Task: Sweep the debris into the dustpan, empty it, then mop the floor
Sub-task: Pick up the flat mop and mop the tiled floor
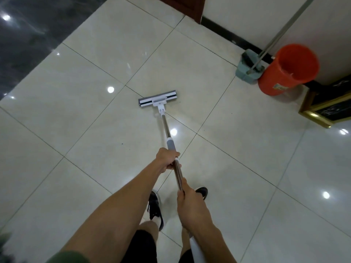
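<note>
A flat mop with a grey-and-white head (158, 98) rests on the glossy cream tile floor (95, 73) ahead of me. Its metal pole (166, 126) runs back toward my body. My left hand (168, 159) grips the pole just below the grey sleeve. My right hand (187, 195) grips the pole lower down, closer to me. A grey-green dustpan (247, 70) with a broom standing in it leans at the far wall on the right. A few tiny dark specks lie on the tiles near the mop.
An orange bucket (288, 70) stands beside the dustpan against the white wall. A black cabinet with gold trim (322, 107) juts out at the right. Dark marble flooring (22, 35) borders the tiles at the upper left. My black shoes (154, 207) are below the hands.
</note>
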A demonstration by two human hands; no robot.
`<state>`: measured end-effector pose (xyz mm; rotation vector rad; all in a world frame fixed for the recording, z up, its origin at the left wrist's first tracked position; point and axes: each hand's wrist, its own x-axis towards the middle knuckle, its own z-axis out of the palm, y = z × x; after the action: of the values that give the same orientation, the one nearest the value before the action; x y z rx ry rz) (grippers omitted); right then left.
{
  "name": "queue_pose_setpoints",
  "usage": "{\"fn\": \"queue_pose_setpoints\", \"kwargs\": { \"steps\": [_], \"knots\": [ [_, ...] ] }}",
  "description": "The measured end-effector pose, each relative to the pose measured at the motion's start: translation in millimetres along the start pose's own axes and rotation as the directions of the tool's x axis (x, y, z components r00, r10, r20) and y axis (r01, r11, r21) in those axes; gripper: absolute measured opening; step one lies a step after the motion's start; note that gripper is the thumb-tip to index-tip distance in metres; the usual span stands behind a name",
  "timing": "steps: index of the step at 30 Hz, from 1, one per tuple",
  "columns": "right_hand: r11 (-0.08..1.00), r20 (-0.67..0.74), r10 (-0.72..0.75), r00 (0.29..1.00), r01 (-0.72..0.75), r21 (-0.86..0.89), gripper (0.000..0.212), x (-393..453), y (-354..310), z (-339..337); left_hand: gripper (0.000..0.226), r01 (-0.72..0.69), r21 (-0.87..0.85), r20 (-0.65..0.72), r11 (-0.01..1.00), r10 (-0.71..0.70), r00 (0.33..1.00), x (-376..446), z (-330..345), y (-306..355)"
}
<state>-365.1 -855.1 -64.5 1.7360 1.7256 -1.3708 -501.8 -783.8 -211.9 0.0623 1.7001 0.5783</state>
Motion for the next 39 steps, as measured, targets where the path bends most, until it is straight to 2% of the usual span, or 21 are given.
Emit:
{"fn": "queue_pose_setpoints", "kwargs": {
  "steps": [7, 13, 26, 30, 34, 39],
  "knots": [
    [0.997, 0.064, 0.052, 0.997, -0.055, 0.05, 0.043, 23.1, -31.4, 18.1, 0.034, -0.033, 0.028, 0.021, 0.999, 0.032, 0.999, 21.0, -34.5, 11.3],
    [0.999, -0.027, -0.009, 1.0, 0.01, 0.043, 0.044, 61.1, -67.2, -4.6, 0.033, -0.043, 0.039, 0.026, 0.998, 0.042, 0.999, 49.2, -48.4, 67.5],
    [0.994, -0.082, -0.095, 0.992, 0.099, 0.04, 0.048, 204.7, -175.4, -101.1, 0.04, -0.049, -0.019, -0.017, 0.999, 0.048, 0.999, 154.9, -71.3, 242.0],
    [0.995, -0.044, -0.098, 0.994, 0.099, 0.023, 0.047, 249.1, -215.5, -128.3, 0.039, -0.032, -0.038, -0.016, 0.999, 0.032, 0.999, 193.7, -87.1, 299.6],
    [0.996, -0.043, -0.087, 0.995, 0.087, -0.003, 0.049, 297.3, -268.8, -157.9, 0.041, 0.001, -0.044, -0.008, 0.999, -0.001, 1.0, 232.9, -105.1, 364.4],
    [0.993, -0.053, -0.047, 0.997, 0.053, 0.105, 0.048, 362.8, -356.7, -193.1, 0.041, 0.014, -0.016, -0.032, 1.0, -0.015, 0.999, 284.5, -146.8, 463.2]
  ]
}}
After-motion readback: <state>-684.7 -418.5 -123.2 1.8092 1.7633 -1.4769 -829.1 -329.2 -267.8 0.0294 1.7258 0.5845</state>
